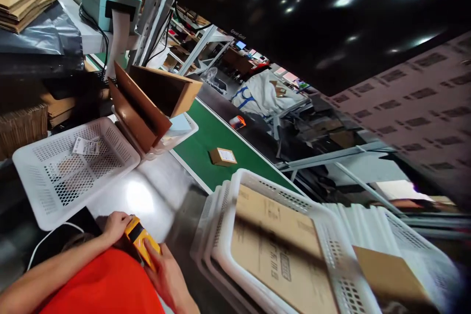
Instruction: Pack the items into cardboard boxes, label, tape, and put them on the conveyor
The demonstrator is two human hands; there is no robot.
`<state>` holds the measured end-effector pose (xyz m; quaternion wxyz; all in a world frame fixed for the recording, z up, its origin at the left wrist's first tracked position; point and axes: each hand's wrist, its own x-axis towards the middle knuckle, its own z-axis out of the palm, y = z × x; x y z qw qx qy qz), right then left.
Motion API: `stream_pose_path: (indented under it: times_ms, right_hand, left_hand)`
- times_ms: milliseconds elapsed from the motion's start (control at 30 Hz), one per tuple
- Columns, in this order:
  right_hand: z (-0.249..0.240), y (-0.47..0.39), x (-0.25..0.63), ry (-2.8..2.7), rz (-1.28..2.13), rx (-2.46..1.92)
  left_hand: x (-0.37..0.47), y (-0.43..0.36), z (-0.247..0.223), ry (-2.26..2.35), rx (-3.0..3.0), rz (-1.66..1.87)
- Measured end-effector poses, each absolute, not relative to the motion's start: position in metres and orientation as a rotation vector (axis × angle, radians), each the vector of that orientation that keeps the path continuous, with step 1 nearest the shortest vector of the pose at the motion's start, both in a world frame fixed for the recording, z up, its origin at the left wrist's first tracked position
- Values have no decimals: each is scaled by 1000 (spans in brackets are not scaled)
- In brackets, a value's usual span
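Close to my body, in front of a red garment, a yellow handheld device [147, 251] with a dark panel at its far end is held at a slant. My right hand [167, 270] wraps its near end, thumb laid along the top. Curled fingers of my left hand [117, 225] meet the dark-panelled end from the other side. Beyond the left hand stands a white perforated basket [37, 157] with a printed label [86, 146] inside. To the right, a stack of white baskets [221, 250] carries a flat printed cardboard piece [272, 245] in the top one.
A small labelled carton [222, 156] lies on the green conveyor belt [198, 142]. Brown cardboard dividers [140, 108] stand upright behind the left basket. A label printer [108, 0] with a paper strip sits on the shelf. A dark panel [294, 19] overhangs the upper right.
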<state>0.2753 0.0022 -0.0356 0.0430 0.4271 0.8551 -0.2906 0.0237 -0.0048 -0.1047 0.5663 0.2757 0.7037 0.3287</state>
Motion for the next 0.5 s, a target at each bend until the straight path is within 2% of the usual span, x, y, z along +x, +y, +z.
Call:
stream_pose_path:
  times_ms: [167,500]
  right_hand:
    - [-26,-3,269,2418,-825,1411]
    - [-24,-1,242,2359,-573,1446]
  left_hand:
    - [13,0,-113,1867,918,618]
    - [9,-3,-128,1893,1268,358]
